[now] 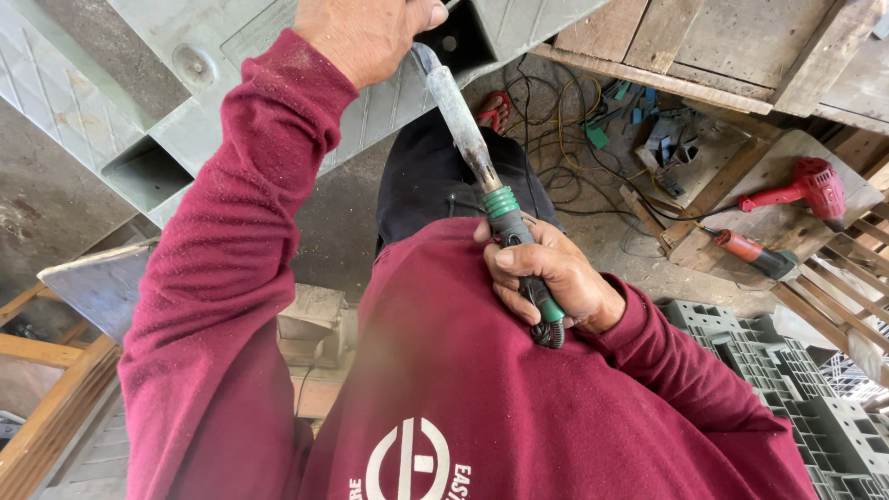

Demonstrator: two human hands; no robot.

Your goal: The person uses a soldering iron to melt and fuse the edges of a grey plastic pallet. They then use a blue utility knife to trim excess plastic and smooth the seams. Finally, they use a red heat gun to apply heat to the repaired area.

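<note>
My right hand (pixel 548 276) grips the black and green handle of a long grey tool (pixel 468 130), held against my dark red sweatshirt. The tool's metal barrel slants up and left to a large grey plastic pallet (pixel 111 69). My left hand (pixel 366 32) is closed over the tool's tip at the pallet, next to a dark rectangular opening; the tip itself is hidden under the fingers. A cable loops out of the handle's lower end.
A red power drill (pixel 804 188) and a second red-and-black tool (pixel 752 253) lie on wooden boards at right. Tangled cables (pixel 565 130) cover the concrete floor. A grey plastic crate (pixel 787 389) sits lower right. Wooden frames (pixel 46 407) stand lower left.
</note>
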